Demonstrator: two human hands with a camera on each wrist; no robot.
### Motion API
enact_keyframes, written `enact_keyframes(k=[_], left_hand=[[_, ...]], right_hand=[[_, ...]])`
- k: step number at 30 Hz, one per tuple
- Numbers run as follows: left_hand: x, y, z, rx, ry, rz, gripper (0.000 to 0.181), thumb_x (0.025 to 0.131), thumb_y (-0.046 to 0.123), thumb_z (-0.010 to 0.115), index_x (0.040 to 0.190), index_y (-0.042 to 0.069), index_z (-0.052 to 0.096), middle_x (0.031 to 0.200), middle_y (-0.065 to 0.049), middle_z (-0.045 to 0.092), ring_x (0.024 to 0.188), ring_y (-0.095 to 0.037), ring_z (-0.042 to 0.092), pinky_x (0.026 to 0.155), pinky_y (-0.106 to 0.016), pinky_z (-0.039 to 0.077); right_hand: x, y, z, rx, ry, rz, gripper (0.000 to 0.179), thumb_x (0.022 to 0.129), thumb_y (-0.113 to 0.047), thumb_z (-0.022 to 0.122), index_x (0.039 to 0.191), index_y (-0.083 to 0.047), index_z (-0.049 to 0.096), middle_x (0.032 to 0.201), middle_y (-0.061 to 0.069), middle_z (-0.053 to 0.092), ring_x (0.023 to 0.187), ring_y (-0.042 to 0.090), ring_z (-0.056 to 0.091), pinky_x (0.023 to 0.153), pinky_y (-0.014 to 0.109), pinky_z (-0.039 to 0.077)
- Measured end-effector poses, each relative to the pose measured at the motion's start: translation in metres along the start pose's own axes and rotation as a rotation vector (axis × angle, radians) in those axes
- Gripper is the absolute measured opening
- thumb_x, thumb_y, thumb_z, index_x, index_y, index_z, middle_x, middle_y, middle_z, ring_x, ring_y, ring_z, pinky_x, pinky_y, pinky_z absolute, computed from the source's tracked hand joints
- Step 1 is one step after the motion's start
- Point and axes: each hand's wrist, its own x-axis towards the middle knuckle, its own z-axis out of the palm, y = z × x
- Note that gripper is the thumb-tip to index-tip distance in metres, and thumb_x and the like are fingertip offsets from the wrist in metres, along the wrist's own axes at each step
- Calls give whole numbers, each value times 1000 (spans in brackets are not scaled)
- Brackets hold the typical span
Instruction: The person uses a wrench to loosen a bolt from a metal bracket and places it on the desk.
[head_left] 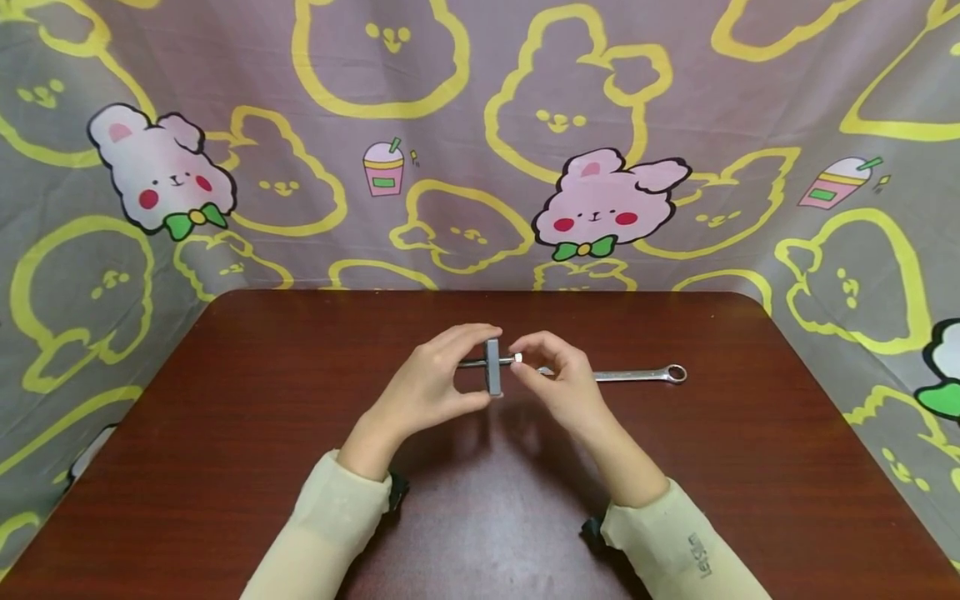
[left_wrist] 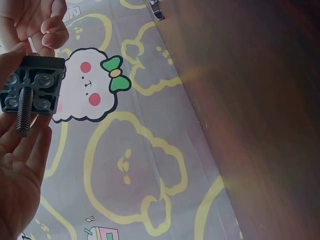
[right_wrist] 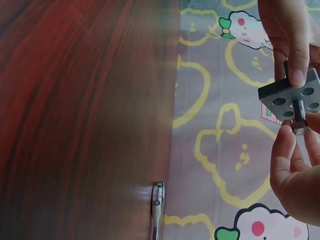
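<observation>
My left hand (head_left: 431, 379) grips a grey square plate (head_left: 492, 367) by its opposite edges, thumb at one side and fingers at the other. Holes near the plate's corners show in the right wrist view. A threaded bolt (left_wrist: 25, 112) passes through its middle and sticks out on both sides. At the bolt's hex head (right_wrist: 300, 131), the fingertips of my right hand (head_left: 558, 379) pinch it. Some thread shows between that head and the plate. Both hands are held close together over the table.
A steel wrench (head_left: 637, 377) lies on the dark red-brown table (head_left: 225, 433), its ring end pointing right and its other end partly hidden behind my right hand. Behind the table hangs a patterned cloth (head_left: 465, 142), which also runs along both sides.
</observation>
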Motion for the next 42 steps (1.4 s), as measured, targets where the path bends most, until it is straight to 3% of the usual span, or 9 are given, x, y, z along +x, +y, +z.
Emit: enact_keyframes(k=[6,10,15,21,27,35,39,42], left_hand=[[1,0,0,3,-2,1,71,70,15,88,134,6,58,131,-7,63,121,-20,61,97,-33,55],[1,0,0,0,-1,-1,71,69,14,88,133,6,58,131,-7,64,121,-19,61,98,-33,55],[2,1,0,1,-1,9,71,69,14,88,133,6,58,131,-7,63,122,-19,61,99,-33,54],[5,3,0,-4,-2,20,71,70,14,88,134,7,58,131,-7,63,122,-19,60,99,-33,54],[5,1,1,-6,-1,10,71,70,14,88,133,6,58,131,-7,63,122,-19,61,98,-33,55],[3,-1,1,-4,10,12,71,69,15,89,133,5,58,131,-8,63,121,-20,61,98,-34,55],[3,-1,1,-10,15,17,72,69,15,89,133,4,58,131,-8,63,121,-20,61,98,-35,54],[3,-1,1,-13,19,21,71,69,15,89,133,5,58,131,-8,63,121,-19,61,98,-34,54]], right_hand=[[0,1,-2,10,-9,-34,19,87,3,68,106,1,66,92,2,66,81,5,60,64,22,50],[2,2,-2,47,-5,8,17,93,-3,64,109,3,65,98,8,66,83,5,62,69,21,52],[5,0,-1,77,16,106,19,97,-11,61,108,5,64,82,1,65,70,9,63,64,21,53],[7,0,0,111,21,130,23,99,-11,59,105,10,62,68,-4,64,64,13,65,61,22,54],[4,2,-1,74,14,71,19,94,-5,63,109,6,63,84,-4,65,72,10,62,67,25,55],[0,4,-1,-9,2,-79,27,88,6,66,114,2,63,111,20,67,93,8,63,74,22,53],[-1,6,-2,15,-2,-120,29,87,8,66,115,2,62,110,22,66,92,14,65,74,22,55],[-1,5,-2,47,7,-100,27,89,5,64,116,4,61,110,20,67,96,11,65,77,21,55]])
